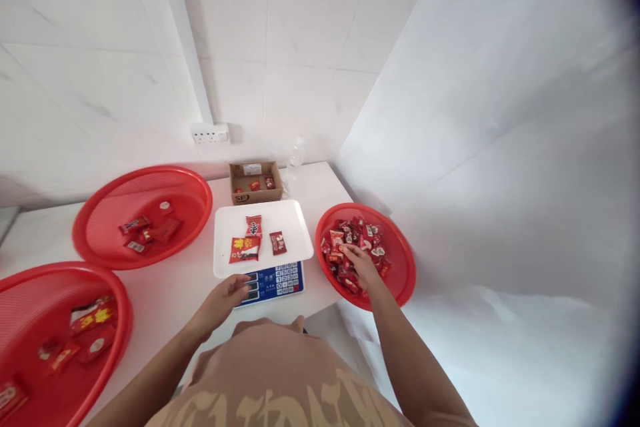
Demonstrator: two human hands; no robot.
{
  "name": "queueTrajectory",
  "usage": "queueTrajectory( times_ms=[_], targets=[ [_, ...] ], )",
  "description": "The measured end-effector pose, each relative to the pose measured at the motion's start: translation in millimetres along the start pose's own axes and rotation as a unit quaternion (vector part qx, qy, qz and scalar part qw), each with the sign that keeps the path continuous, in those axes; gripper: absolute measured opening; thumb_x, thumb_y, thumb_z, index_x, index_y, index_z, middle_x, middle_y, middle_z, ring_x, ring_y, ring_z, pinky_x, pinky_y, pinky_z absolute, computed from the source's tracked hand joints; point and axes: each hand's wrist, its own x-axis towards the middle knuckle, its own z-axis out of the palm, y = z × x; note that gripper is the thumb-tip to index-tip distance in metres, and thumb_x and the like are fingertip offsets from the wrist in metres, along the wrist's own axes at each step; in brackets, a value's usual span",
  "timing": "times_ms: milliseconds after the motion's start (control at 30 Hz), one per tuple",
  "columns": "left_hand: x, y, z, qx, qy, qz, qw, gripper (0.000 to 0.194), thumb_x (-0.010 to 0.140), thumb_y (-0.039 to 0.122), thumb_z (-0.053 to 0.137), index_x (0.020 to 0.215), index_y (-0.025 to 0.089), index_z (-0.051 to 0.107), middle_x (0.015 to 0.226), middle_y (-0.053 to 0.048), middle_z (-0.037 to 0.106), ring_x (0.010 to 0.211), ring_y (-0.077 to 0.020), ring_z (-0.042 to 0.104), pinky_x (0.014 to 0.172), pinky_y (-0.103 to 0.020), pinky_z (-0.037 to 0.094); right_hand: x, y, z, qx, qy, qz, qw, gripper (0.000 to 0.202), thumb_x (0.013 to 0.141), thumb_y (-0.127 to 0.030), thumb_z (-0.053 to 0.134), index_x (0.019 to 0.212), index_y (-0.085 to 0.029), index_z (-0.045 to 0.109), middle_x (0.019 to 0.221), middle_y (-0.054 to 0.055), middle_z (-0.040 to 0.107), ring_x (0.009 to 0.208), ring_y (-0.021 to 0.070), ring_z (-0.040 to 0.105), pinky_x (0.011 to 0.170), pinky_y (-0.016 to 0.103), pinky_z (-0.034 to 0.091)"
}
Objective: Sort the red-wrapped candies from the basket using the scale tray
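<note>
My left hand is at the left front of a digital scale, fingers loosely bent and nothing seen in them. Its fingertips lie by the display on the blue keypad panel. On the scale's white tray rest a red-and-yellow packet, a red packet and a small dark red packet. Over to the right, my right hand reaches into a red basket full of small wrapped candies. Its fingertips close on a red candy packet there.
Two larger red baskets, one behind and one in front, stand at the left with several packets inside. Behind the scale sit a cardboard box holding a few packets and a clear bottle. A white wall rises on the right.
</note>
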Motion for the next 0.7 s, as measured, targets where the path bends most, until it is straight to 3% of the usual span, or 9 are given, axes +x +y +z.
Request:
queueTrajectory(
  times_ms=[167,300,367,467,567,633,700],
  targets=[
    [5.5,-11.0,3.9,0.004,-0.024,0.024,0.999,0.041,0.07,0.043,0.065,0.102,0.018,0.061,0.088,-0.005,0.065,0.088,-0.0214,0.06,0.076,-0.032,0.044,-4.9,-41.8,74.6,-0.115,-0.182,-0.094,0.972,0.03,0.076,-0.044,0.06,0.092,-0.021,0.066,0.081,0.002,0.067,0.068,0.0146,0.059,0.067,0.029,0.049],
    [-0.1,-10.9,1.1,0.002,-0.02,0.024,1.0,0.041,0.07,0.043,0.066,0.102,0.018,0.061,0.086,-0.004,0.065,0.082,-0.0195,0.059,0.074,-0.031,0.043,-0.8,-50.0,125.7,-0.188,-0.253,-0.138,0.939,0.036,0.077,-0.04,0.059,0.108,-0.023,0.064,0.083,0.0,0.066,0.072,0.0143,0.059,0.073,0.029,0.048],
    [-4.9,-9.6,-2.9,0.002,-0.01,0.021,1.0,0.042,0.07,0.043,0.066,0.103,0.018,0.061,0.086,-0.004,0.064,0.081,-0.0191,0.059,0.073,-0.03,0.042,2.8,-47.5,140.3,-0.212,-0.259,-0.125,0.934,0.047,0.076,-0.036,0.059,0.122,-0.024,0.056,0.08,-0.001,0.064,0.066,0.0131,0.058,0.073,0.029,0.047],
    [-11.1,-9.7,-10.6,0.007,0.002,0.013,1.0,0.043,0.071,0.045,0.063,0.104,0.018,0.06,0.087,-0.004,0.064,0.082,-0.0196,0.059,0.075,-0.031,0.042,10.1,-44.4,151.7,-0.195,-0.203,-0.072,0.957,0.057,0.073,-0.029,0.061,0.129,-0.022,0.049,0.086,0.0,0.062,0.066,0.0126,0.058,0.072,0.028,0.048],
    [-14.8,-11.3,-16.4,0.025,0.006,-0.006,1.0,0.045,0.071,0.046,0.061,0.105,0.018,0.059,0.09,-0.004,0.062,0.086,-0.02,0.058,0.077,-0.032,0.042,19.1,-48.4,160.2,-0.058,-0.184,-0.006,0.981,0.063,0.071,-0.027,0.061,0.132,-0.025,0.042,0.096,0.002,0.061,0.076,0.0134,0.061,0.074,0.028,0.049],
    [-16.0,-11.8,-18.1,0.036,0.005,-0.013,0.999,0.046,0.071,0.047,0.06,0.106,0.018,0.058,0.091,-0.004,0.061,0.086,-0.02,0.058,0.078,-0.033,0.042,25.0,-53.1,166.1,0.047,-0.214,0.013,0.976,0.069,0.073,-0.032,0.06,0.137,-0.03,0.034,0.105,0.002,0.06,0.088,0.0144,0.061,0.079,0.03,0.05],
    [-16.6,-11.3,-18.5,0.043,0.003,-0.011,0.999,0.046,0.071,0.047,0.059,0.107,0.018,0.057,0.09,-0.004,0.06,0.087,-0.0199,0.057,0.079,-0.034,0.043,30.3,-55.2,169.8,0.077,-0.226,0.013,0.971,0.071,0.074,-0.038,0.059,0.139,-0.033,0.029,0.117,0.004,0.057,0.105,0.0163,0.057,0.085,0.032,0.049]
  ],
)
